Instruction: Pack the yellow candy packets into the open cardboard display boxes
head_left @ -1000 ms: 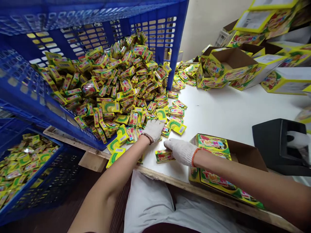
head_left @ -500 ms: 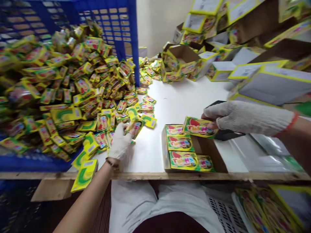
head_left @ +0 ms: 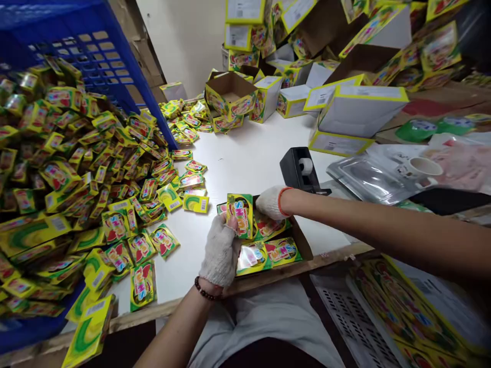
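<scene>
My gloved left hand (head_left: 221, 250) grips a small yellow-green candy packet (head_left: 240, 215), held upright over an open cardboard box (head_left: 303, 244) at the table's front edge. My gloved right hand (head_left: 271, 202) reaches into the same box from the right, its fingers curled and pressing on the packets (head_left: 282, 250) laid flat inside. A large heap of the same packets (head_left: 88, 168) spills from a tipped blue crate (head_left: 126, 82) on the left onto the white table (head_left: 249, 158).
A black tape dispenser (head_left: 299, 169) stands just beyond the box. Stacked yellow-and-white cartons (head_left: 356, 110) and an open carton (head_left: 230, 97) fill the back and right. Clear plastic trays (head_left: 368, 179) lie at the right. More printed cartons (head_left: 406, 312) sit low at the right.
My left hand left the heap with a packet and came to the box. My right hand lowered into the box with its packet. The view swung right.
</scene>
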`<state>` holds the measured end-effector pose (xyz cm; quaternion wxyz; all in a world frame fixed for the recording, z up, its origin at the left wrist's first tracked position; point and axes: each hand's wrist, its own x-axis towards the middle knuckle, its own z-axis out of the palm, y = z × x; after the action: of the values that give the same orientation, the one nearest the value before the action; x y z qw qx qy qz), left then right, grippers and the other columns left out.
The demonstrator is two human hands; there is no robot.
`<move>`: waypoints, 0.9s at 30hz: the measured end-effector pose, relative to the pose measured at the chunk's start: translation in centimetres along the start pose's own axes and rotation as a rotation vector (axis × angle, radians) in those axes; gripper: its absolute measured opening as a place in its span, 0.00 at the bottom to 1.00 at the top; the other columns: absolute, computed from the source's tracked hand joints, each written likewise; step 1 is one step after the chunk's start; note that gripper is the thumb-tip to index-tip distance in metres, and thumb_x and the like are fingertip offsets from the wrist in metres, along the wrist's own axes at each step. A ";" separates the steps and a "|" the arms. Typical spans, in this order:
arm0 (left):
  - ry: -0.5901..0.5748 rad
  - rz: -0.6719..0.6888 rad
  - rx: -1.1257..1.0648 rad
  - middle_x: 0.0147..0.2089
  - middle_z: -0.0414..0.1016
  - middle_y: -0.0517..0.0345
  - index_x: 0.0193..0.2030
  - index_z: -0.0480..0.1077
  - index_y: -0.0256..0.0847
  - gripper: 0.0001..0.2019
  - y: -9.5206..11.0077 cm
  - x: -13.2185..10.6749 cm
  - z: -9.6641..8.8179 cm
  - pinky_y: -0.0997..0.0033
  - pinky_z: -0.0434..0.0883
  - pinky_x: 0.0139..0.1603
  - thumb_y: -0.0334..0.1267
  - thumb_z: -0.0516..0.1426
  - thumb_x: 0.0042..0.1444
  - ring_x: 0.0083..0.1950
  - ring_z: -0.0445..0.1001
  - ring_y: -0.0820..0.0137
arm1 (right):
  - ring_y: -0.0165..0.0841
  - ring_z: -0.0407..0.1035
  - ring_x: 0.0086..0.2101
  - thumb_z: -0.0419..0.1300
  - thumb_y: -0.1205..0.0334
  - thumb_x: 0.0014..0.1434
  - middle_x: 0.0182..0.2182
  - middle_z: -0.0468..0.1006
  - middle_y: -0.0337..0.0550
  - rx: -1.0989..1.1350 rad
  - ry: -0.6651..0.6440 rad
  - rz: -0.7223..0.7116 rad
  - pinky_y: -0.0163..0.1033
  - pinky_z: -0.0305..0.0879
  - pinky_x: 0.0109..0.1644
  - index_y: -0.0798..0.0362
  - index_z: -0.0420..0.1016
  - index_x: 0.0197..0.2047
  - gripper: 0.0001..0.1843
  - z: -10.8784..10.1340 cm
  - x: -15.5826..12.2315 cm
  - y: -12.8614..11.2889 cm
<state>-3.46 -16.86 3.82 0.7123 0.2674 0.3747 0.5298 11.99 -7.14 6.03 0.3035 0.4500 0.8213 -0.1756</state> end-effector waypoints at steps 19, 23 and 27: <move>0.011 0.276 0.930 0.37 0.78 0.58 0.41 0.72 0.40 0.10 4.0 -0.8 1.1 0.70 0.71 0.37 0.43 0.60 0.56 0.37 0.75 0.69 | 0.36 0.76 0.41 0.54 0.68 0.63 0.42 0.82 0.48 0.202 0.474 0.092 0.36 0.66 0.41 0.53 0.78 0.52 0.17 -1.0 -7.5 -0.1; -0.062 0.498 1.231 0.36 0.79 0.59 0.40 0.73 0.42 0.06 5.0 -0.8 3.0 0.70 0.69 0.38 0.38 0.57 0.58 0.37 0.74 0.69 | 0.36 0.73 0.44 0.56 0.66 0.63 0.47 0.79 0.50 0.103 0.770 -0.096 0.38 0.64 0.45 0.55 0.75 0.52 0.15 -2.7 -11.2 -1.0; -0.071 0.564 1.316 0.40 0.80 0.55 0.47 0.73 0.41 0.11 3.5 -0.2 3.1 0.67 0.72 0.41 0.40 0.54 0.63 0.41 0.77 0.66 | 0.36 0.73 0.40 0.55 0.67 0.63 0.43 0.79 0.49 -0.030 0.503 0.000 0.38 0.60 0.38 0.53 0.77 0.48 0.13 -3.0 -11.5 -1.2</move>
<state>-2.93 -15.95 8.33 0.2509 0.7452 0.5098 0.3490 14.63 -13.37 15.88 0.0961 0.4750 0.8735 -0.0457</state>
